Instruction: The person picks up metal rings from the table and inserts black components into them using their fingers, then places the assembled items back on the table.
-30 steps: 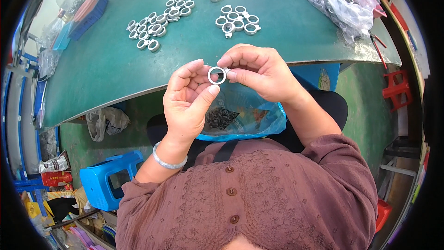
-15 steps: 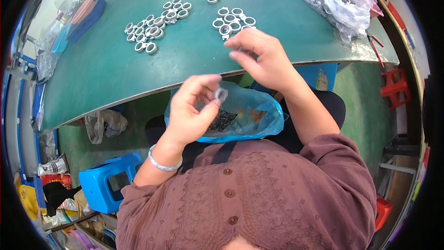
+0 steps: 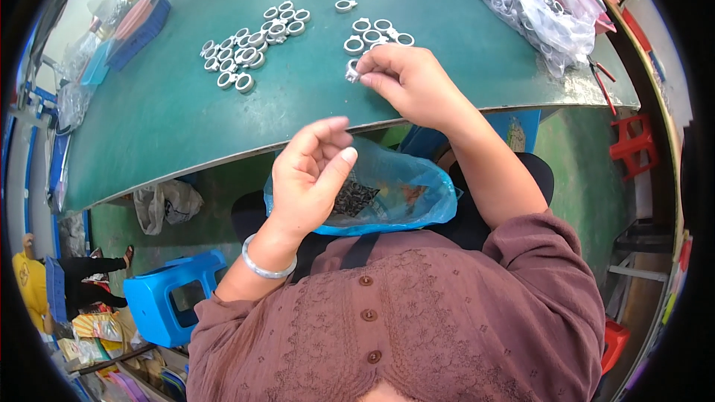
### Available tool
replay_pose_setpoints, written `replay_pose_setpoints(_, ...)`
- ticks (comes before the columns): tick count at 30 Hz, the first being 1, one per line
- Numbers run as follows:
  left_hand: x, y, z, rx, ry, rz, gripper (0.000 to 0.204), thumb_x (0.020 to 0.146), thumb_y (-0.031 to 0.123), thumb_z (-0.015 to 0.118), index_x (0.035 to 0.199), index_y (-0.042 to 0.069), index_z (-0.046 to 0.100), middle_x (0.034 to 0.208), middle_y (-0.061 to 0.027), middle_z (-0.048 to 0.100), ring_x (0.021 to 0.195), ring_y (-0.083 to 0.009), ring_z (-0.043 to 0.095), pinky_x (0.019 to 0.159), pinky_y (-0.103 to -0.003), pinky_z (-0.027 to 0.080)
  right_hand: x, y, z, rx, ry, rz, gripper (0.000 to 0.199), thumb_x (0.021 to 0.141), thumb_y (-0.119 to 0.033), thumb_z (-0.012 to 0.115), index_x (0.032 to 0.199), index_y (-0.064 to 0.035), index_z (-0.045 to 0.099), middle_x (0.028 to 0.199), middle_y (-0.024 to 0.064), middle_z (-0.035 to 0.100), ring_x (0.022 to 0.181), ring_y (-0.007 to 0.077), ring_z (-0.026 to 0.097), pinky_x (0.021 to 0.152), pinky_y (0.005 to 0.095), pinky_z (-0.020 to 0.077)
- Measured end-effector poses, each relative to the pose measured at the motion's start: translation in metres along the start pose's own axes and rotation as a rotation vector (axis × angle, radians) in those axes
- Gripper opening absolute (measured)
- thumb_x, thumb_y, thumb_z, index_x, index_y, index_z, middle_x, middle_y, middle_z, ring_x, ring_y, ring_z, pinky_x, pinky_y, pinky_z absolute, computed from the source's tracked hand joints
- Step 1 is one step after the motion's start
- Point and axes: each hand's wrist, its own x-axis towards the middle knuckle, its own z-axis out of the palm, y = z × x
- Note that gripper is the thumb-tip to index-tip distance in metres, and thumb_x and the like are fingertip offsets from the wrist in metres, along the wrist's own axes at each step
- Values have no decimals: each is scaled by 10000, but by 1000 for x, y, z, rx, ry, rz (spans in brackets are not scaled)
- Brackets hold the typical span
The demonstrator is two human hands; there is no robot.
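Observation:
My right hand (image 3: pixel 406 82) reaches over the green table (image 3: pixel 171 119) and pinches a small silver ring (image 3: pixel 352 71) at the near edge of a small group of rings (image 3: pixel 372 33). My left hand (image 3: pixel 309 175) hovers over my lap with its fingers curled loosely and nothing visible in them. Under it lies a blue plastic bag (image 3: pixel 398 197) holding small dark parts (image 3: pixel 356 197). A bigger cluster of silver rings (image 3: pixel 249 45) lies farther left on the table.
A clear plastic bag of metal parts (image 3: pixel 547 4) sits at the table's right. Blue trays (image 3: pixel 134 30) and more bags stand at the far left. A blue stool (image 3: pixel 167 298) is on the floor at my left; red stools (image 3: pixel 633 149) are on the right.
My right hand left the left hand and carried the ring out to the table's group of rings. My left hand sank toward the blue bag without the ring.

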Motion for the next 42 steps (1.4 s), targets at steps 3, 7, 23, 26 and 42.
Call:
replay_pose_setpoints(3, 7, 2, 2, -24, 79, 79, 439, 802, -29, 542, 1218, -11, 402, 1034, -77, 513, 814, -107, 538, 686, -222, 471, -9, -16, -4, 657, -230, 314, 99, 802, -44, 581, 881, 15, 589, 769, -18, 577, 706, 27, 498, 603, 187, 416)
replay_pose_setpoints(7, 12, 1, 3, -144, 89, 136, 481, 784, -50, 578, 1228, -28, 394, 1079, -100, 494, 907, -139, 542, 800, -263, 477, -21, -30, -1, 831, -236, 343, 117, 817, -39, 568, 912, 26, 586, 797, 8, 588, 720, 51, 515, 651, 197, 429)
replay_pose_setpoints(23, 7, -1, 1, -160, 42, 176, 364, 784, -65, 573, 1136, -18, 496, 973, -86, 573, 876, -148, 571, 781, -258, 474, -33, -41, 1, 824, -211, 259, 95, 817, -50, 565, 867, 26, 594, 763, 43, 613, 711, 76, 547, 655, 221, 455)
replay_pose_setpoints(26, 7, -1, 0, -24, 85, 222, 349, 764, -67, 593, 1102, -20, 520, 959, -68, 535, 847, -128, 561, 747, -233, 471, -32, -42, -1, 850, -221, 264, 119, 828, -68, 558, 900, 19, 598, 763, 35, 607, 695, 75, 538, 641, 219, 452)
replay_pose_setpoints(42, 3, 3, 1, -102, 34, 45, 380, 776, -36, 591, 1145, -29, 501, 874, -45, 544, 707, -108, 563, 589, -213, 489, -33, -35, -1, 951, -228, 519, 187, 844, -198, 547, 847, -23, 614, 665, 3, 587, 563, 48, 512, 502, 174, 406)
